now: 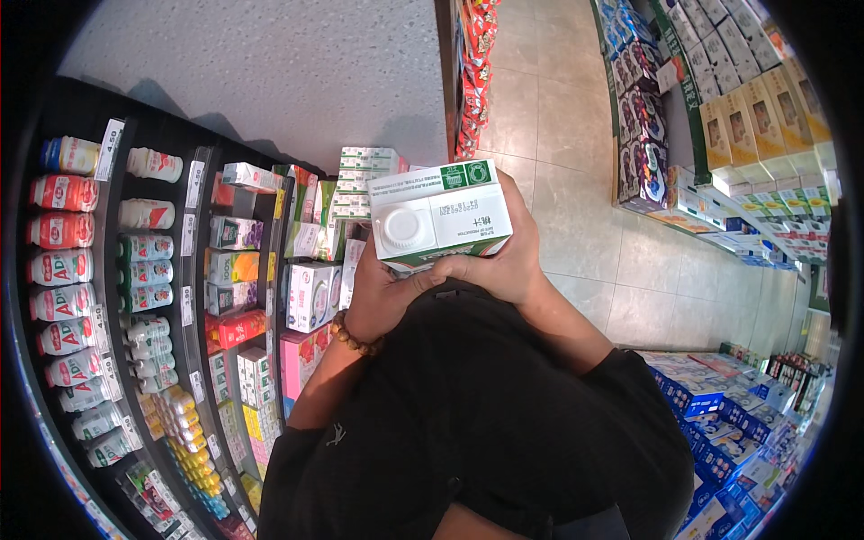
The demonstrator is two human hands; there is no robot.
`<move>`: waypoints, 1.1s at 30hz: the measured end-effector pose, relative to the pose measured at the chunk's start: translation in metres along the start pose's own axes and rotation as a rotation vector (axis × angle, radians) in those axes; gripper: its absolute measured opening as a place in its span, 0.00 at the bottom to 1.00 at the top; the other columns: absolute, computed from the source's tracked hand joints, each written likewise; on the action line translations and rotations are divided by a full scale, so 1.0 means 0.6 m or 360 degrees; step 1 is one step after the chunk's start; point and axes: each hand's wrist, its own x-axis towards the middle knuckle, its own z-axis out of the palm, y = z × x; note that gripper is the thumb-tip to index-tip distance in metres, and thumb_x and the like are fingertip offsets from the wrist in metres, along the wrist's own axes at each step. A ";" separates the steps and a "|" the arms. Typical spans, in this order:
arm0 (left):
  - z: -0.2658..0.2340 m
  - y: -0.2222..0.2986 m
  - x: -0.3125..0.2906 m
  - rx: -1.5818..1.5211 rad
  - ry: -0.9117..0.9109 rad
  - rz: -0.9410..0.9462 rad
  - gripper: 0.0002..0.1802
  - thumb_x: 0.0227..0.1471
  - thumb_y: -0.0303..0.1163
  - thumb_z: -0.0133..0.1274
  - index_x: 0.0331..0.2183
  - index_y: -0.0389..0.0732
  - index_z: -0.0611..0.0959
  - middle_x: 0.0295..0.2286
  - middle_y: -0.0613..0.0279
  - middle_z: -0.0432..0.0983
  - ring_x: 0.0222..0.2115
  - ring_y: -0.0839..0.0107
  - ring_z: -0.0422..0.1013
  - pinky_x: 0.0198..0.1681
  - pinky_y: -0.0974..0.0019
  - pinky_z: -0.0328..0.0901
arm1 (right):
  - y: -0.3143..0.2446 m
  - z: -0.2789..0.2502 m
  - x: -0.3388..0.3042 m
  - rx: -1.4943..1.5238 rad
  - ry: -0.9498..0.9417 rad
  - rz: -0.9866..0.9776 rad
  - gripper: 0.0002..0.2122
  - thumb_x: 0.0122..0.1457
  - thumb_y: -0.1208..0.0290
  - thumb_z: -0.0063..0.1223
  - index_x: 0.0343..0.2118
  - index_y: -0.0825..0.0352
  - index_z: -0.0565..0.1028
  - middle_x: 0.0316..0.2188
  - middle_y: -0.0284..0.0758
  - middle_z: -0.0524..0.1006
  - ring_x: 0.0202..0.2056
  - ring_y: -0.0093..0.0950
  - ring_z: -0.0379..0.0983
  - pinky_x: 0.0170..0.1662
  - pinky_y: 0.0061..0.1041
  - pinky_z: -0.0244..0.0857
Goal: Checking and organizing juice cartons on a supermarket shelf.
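Note:
Between my two hands is a white and green juice carton [468, 216], its top with a round white screw cap turned up toward me. My left hand [382, 286] grips the carton's left side, the thumb on its near edge. On the other side my right hand [517, 256] wraps the carton, with its thumb along the near edge beside the left thumb. A beaded bracelet [354, 335] circles my left wrist. The carton is held up in front of my chest; most of the fingers are hidden behind it.
To the left stand dark shelves [108, 225] with several rows of bottles [67, 267] and small cartons [236, 232]. Stacked boxes [315, 292] sit just past my left hand. Across the tiled floor [567, 234], more boxed goods [765, 126] line the right. Blue packages [720, 423] lie at lower right.

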 end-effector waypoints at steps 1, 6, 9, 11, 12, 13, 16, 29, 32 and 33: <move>0.000 0.000 -0.002 0.0002 0.0001 -0.0013 0.38 0.53 0.32 0.70 0.59 0.33 0.70 0.53 0.56 0.76 0.53 0.68 0.73 0.58 0.61 0.68 | 0.000 0.001 -0.001 -0.0005 0.0003 0.0001 0.47 0.42 0.69 0.81 0.65 0.72 0.63 0.54 0.37 0.75 0.57 0.26 0.71 0.62 0.29 0.63; -0.003 -0.012 -0.006 -0.0005 0.0017 0.0055 0.39 0.52 0.30 0.70 0.60 0.33 0.69 0.53 0.56 0.75 0.54 0.68 0.72 0.58 0.61 0.67 | 0.000 0.005 -0.001 0.0007 -0.0001 0.0014 0.47 0.43 0.69 0.81 0.65 0.72 0.63 0.54 0.37 0.75 0.57 0.26 0.71 0.61 0.29 0.63; -0.004 -0.015 -0.007 -0.0032 0.0030 0.0062 0.40 0.52 0.29 0.71 0.61 0.34 0.68 0.54 0.56 0.75 0.54 0.68 0.72 0.58 0.62 0.67 | 0.000 0.007 -0.001 0.0070 -0.0006 0.0056 0.46 0.43 0.68 0.81 0.65 0.72 0.63 0.54 0.37 0.75 0.57 0.26 0.71 0.61 0.30 0.63; -0.004 -0.015 -0.007 -0.0034 0.0031 0.0060 0.40 0.52 0.29 0.71 0.61 0.34 0.68 0.54 0.56 0.74 0.55 0.68 0.72 0.58 0.62 0.67 | -0.001 0.007 0.000 0.0059 -0.0005 0.0073 0.47 0.43 0.68 0.81 0.65 0.72 0.62 0.54 0.37 0.75 0.57 0.27 0.71 0.61 0.30 0.63; -0.003 -0.014 -0.007 -0.0060 0.0033 0.0049 0.41 0.52 0.29 0.71 0.61 0.34 0.67 0.54 0.56 0.74 0.55 0.68 0.72 0.58 0.61 0.67 | -0.001 0.007 0.000 0.0058 -0.0006 0.0073 0.47 0.43 0.68 0.81 0.65 0.72 0.62 0.54 0.37 0.75 0.57 0.27 0.71 0.61 0.30 0.63; -0.002 -0.014 -0.007 -0.0086 0.0033 0.0037 0.41 0.52 0.29 0.71 0.61 0.34 0.67 0.54 0.56 0.74 0.55 0.68 0.71 0.59 0.61 0.67 | 0.001 0.006 0.000 0.0060 -0.0008 0.0069 0.47 0.43 0.69 0.81 0.65 0.72 0.62 0.54 0.37 0.75 0.57 0.27 0.71 0.61 0.30 0.63; -0.004 -0.025 -0.006 -0.0056 0.0045 0.0036 0.42 0.51 0.29 0.71 0.61 0.34 0.66 0.55 0.56 0.73 0.55 0.68 0.71 0.59 0.61 0.66 | 0.000 0.004 0.000 0.0071 0.0003 0.0095 0.47 0.43 0.69 0.81 0.65 0.72 0.62 0.54 0.37 0.75 0.57 0.27 0.71 0.62 0.30 0.63; -0.016 -0.065 0.022 -0.0293 0.0249 0.0060 0.39 0.70 0.58 0.40 0.64 0.34 0.66 0.54 0.54 0.73 0.54 0.68 0.71 0.58 0.62 0.65 | -0.011 0.053 0.017 0.0405 0.0284 0.0340 0.37 0.58 0.79 0.67 0.67 0.72 0.57 0.60 0.40 0.69 0.62 0.28 0.65 0.66 0.31 0.58; -0.065 -0.113 0.029 -0.0644 0.0103 -0.0081 0.45 0.68 0.66 0.30 0.63 0.35 0.67 0.53 0.54 0.76 0.52 0.67 0.74 0.55 0.62 0.69 | -0.014 0.062 -0.004 0.0174 -0.0039 0.0196 0.37 0.61 0.74 0.64 0.68 0.74 0.56 0.62 0.42 0.66 0.64 0.31 0.63 0.68 0.34 0.54; -0.058 -0.104 0.035 -0.0810 0.0157 -0.0008 0.47 0.67 0.69 0.27 0.63 0.35 0.68 0.52 0.54 0.76 0.51 0.67 0.75 0.54 0.63 0.70 | -0.020 0.058 -0.007 0.0140 -0.0156 0.0161 0.37 0.60 0.74 0.65 0.68 0.74 0.56 0.62 0.42 0.65 0.64 0.32 0.62 0.68 0.35 0.54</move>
